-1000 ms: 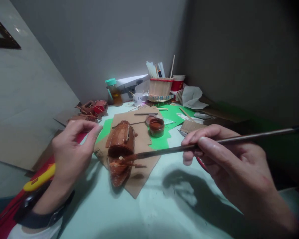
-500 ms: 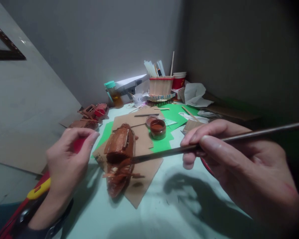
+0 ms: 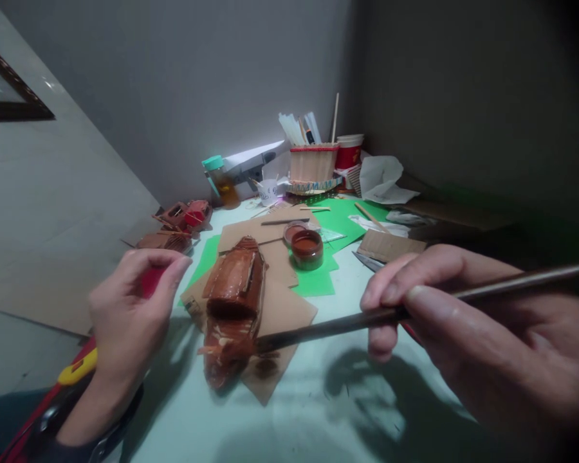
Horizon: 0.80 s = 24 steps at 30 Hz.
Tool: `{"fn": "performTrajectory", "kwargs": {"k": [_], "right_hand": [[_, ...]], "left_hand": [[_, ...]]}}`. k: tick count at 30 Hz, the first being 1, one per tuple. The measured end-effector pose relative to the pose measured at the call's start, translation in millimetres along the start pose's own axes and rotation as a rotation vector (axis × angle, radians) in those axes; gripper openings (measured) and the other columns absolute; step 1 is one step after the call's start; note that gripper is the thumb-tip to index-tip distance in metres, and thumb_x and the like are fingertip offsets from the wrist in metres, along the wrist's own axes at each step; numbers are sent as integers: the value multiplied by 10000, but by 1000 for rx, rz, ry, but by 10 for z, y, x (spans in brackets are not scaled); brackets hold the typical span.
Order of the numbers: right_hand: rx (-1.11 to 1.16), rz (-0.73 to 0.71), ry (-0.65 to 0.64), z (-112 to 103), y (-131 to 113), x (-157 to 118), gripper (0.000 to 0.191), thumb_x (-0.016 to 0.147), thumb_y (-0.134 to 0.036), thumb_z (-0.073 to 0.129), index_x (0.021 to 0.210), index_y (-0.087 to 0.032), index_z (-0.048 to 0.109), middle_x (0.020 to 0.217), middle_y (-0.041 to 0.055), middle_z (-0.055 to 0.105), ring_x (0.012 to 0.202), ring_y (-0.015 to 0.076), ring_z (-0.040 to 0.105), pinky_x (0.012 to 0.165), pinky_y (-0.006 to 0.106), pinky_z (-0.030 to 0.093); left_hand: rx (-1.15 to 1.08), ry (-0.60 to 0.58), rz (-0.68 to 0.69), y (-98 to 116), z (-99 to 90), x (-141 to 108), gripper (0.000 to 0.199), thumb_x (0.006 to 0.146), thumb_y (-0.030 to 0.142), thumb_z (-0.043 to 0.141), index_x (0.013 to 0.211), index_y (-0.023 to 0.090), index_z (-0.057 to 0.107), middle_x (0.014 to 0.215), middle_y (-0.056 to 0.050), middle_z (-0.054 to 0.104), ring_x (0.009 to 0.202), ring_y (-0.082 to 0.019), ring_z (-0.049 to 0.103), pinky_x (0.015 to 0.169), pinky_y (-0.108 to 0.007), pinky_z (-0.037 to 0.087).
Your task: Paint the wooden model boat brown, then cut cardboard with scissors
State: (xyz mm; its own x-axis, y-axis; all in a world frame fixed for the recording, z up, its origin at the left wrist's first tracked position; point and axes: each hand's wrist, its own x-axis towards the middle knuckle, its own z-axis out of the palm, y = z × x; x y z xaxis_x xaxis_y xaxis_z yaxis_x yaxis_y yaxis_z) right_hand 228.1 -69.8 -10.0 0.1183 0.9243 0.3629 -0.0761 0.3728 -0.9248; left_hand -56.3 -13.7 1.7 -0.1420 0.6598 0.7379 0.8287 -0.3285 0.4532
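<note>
A small model boat with an arched cover, brown and glossy, lies on pieces of cardboard. My right hand pinches the dark handle of a paintbrush between thumb and fingers. The brush's brown-stained tip touches the near end of the boat, by a small crosspiece. To the boat's left, my left hand is raised with thumb and forefinger pressed together. Whatever it may hold is hidden. An open jar of brown paint stands beyond the boat, its lid beside it.
More brown models sit at the back left, near a bottle with a teal cap. A wooden holder with sticks and red paper cups stand by the wall. Green paper and a blade lie right of the jar.
My right hand has moved slightly right and toward me, bringing the brush tip down over the crosspiece at the boat's near end. My left hand stays almost still.
</note>
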Motion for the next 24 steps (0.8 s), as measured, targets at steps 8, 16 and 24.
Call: {"fn": "performTrajectory", "kwargs": {"k": [8,16,24], "right_hand": [[-68,-81,49,91,-46,-81,167,917,-261,656,771,-324,709,675,-32,715,609,181,698,502,250,582],[-48,-241,71,29,80,-21,182,851,-180,681,803,-344,744,626,-25,678,598,202,699,556,311,611],[-40,-330,48,-179,200,39,90,898,-317,685,828,-335,739,716,16,686,483,210,654,355,331,580]], "left_hand": [[-7,13,34,20,-5,4,137,819,354,707,803,219,726,774,2,698,683,-162,590,664,-309,425],[-7,12,35,12,-2,2,134,821,352,709,813,219,732,774,-7,711,687,-177,612,677,-326,439],[-144,-16,40,142,-129,-23,41,792,284,741,817,254,729,868,-9,721,818,-194,653,778,-329,494]]}}
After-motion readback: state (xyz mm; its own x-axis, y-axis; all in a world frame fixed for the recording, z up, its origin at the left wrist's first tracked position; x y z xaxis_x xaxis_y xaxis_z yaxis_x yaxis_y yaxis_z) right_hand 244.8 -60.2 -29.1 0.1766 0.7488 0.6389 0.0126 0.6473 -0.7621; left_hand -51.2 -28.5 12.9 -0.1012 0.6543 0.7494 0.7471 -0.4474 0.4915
